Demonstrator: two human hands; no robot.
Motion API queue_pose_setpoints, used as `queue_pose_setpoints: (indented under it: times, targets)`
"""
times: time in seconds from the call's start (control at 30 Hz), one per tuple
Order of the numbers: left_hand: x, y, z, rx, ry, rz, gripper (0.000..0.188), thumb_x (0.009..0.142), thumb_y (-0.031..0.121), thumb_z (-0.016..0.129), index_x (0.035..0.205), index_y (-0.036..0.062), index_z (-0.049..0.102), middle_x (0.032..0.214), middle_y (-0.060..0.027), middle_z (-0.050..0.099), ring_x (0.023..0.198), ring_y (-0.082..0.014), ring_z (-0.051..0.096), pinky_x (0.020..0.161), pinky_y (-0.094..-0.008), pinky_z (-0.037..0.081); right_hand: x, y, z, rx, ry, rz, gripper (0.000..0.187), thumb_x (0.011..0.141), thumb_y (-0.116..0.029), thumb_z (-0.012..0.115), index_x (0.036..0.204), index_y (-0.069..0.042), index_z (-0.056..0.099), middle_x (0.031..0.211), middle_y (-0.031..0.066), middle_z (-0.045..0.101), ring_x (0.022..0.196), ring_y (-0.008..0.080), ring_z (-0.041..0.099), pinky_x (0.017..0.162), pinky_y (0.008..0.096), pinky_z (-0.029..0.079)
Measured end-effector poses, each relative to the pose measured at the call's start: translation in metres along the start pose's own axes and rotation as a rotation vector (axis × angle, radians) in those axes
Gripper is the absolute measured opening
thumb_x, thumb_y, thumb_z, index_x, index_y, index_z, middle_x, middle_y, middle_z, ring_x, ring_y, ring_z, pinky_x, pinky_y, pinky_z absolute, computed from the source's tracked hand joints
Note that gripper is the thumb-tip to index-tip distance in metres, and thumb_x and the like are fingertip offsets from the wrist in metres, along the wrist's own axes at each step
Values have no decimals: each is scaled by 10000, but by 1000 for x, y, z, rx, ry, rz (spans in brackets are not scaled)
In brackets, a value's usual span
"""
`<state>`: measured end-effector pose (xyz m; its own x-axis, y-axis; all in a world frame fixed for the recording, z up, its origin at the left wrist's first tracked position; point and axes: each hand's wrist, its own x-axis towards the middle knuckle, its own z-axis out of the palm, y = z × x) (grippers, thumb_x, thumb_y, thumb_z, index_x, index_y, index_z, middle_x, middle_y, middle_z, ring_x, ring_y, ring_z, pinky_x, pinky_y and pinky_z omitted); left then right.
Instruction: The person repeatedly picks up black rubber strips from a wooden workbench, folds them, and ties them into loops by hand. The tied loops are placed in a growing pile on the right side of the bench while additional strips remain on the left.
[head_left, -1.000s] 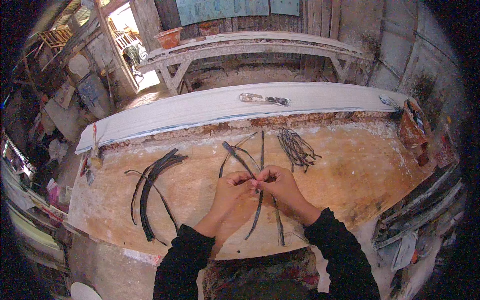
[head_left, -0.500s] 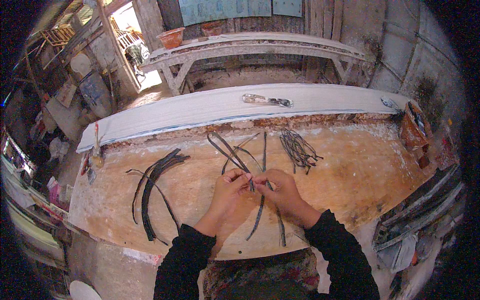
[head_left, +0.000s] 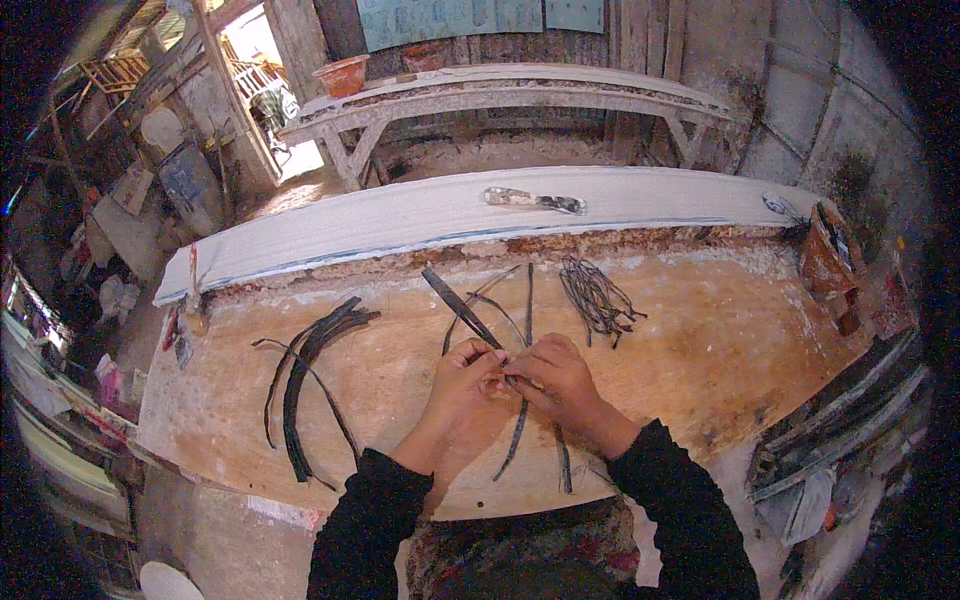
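Note:
Over the middle of the wooden board, my left hand [head_left: 464, 378] pinches a flat black strip [head_left: 461, 309] that runs away from my fingers toward the far left. My right hand [head_left: 557, 377] meets it with closed fingertips at the strip's near end; the exact grip between the fingers is hidden. Loose black strips [head_left: 512, 440] lie on the board beneath and beside my hands. Left of them rests a curved bundle of black strips [head_left: 297, 400], with a thin strip bowed across it. A tangle of thin dark strips [head_left: 598, 302] lies beyond my right hand.
Behind the wooden board [head_left: 720, 350] runs a long whitish plank [head_left: 380, 218] with a stained scraper-like tool [head_left: 535, 201] on it. An orange pot [head_left: 828, 255] stands at the right end, a brush-like tool [head_left: 195, 300] at the left. A long bench [head_left: 520, 95] is farther back.
The strip in my hands has gone from an open loop to a single narrow band. My right fingers have shifted slightly and moved closer around its near end.

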<state>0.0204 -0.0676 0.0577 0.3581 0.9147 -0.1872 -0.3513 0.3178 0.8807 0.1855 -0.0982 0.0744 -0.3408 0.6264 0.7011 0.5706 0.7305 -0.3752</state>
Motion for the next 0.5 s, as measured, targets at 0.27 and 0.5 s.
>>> queue_pose_setpoints:
  times: [0.27, 0.5]
  targets:
    - [-3, 1, 7, -87, 12, 27, 82, 830, 98, 583, 886, 49, 546, 834, -50, 594, 738, -141, 579, 615, -275, 474, -8, 0, 14, 596, 105, 698, 86, 782, -76, 638, 822, -19, 588, 792, 26, 584, 750, 102, 553, 708, 245, 434]
    - [-4, 2, 7, -105, 34, 75, 97, 829, 123, 592, 879, 50, 551, 792, -36, 573, 738, -130, 560, 620, -283, 473, -4, -3, 13, 747, 82, 718, 156, 824, -68, 593, 951, 18, 626, 855, 43, 623, 793, 100, 567, 733, 239, 439]
